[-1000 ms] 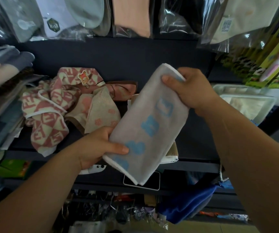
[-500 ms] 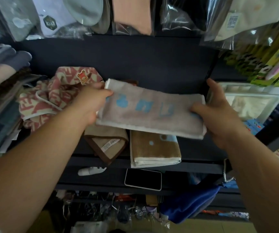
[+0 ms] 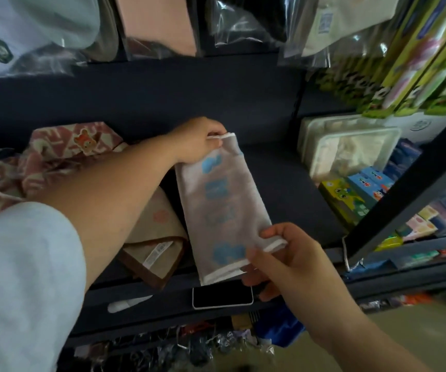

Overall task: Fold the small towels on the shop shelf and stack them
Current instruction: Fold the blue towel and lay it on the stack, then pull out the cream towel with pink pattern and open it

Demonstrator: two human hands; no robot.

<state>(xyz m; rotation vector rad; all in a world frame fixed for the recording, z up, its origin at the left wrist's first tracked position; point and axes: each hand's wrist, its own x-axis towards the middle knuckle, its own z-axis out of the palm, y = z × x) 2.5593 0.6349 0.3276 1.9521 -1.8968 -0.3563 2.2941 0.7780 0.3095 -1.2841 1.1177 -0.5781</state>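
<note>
Hands, left (image 3: pixel 199 142) and right (image 3: pixel 278 255), pinch opposite ends of a grey, blue-patterned folded towel (image 3: pixel 221 208), stretched lengthwise above the dark shelf (image 3: pixel 283 183), seemingly for another fold.

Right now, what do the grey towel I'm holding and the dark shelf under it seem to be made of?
The grey towel: soft woven cloth, probably cotton, matte; it bends and creases, with a stitched white hem. The dark shelf: a flat, matte surface, perhaps painted metal or laminate; the look doesn't settle which.

The towel (image 3: pixel 217 210) turned lengthwise, apparently.
</note>
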